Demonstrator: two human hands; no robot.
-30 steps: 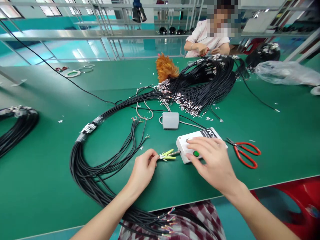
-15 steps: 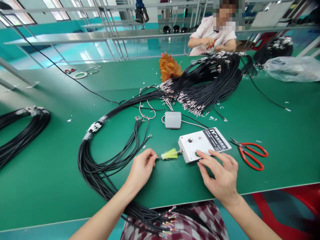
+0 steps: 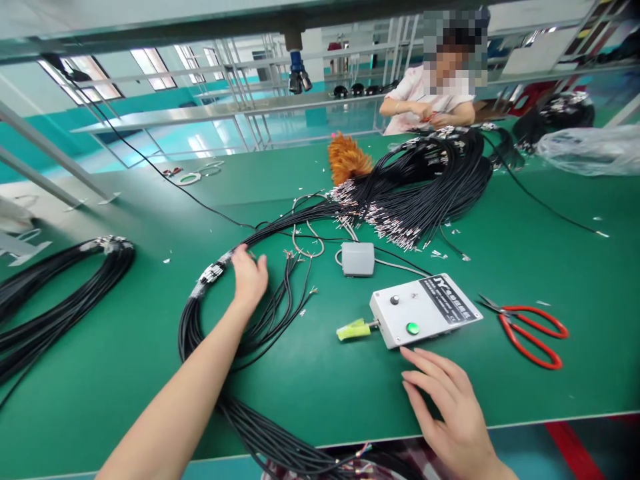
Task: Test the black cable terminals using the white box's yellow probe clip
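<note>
My left hand (image 3: 250, 275) is over the curved bundle of black cables (image 3: 193, 327), beside its white-wrapped band (image 3: 211, 272); its thumb stands apart and part of its fingers is hidden behind the hand. Near the front edge of the white control box (image 3: 400, 313), my right hand (image 3: 445, 393) has its fingers spread and holds nothing. A green button glows on the box, and a yellow-green tip (image 3: 354, 330) sticks out from its left side. Red-handled scissors (image 3: 535, 330) lie to the right of the box.
A grey block (image 3: 358, 259) with a cable sits behind the box. Farther back lie a large heap of black cables (image 3: 440, 180) and an orange fluffy thing (image 3: 347, 159). More cables (image 3: 65, 293) are at the left. A person (image 3: 430, 100) works across the table.
My left hand has left the yellow-green tip and moved left and away to the cable bundle. My right hand has drawn back from the button. The view has shifted.
</note>
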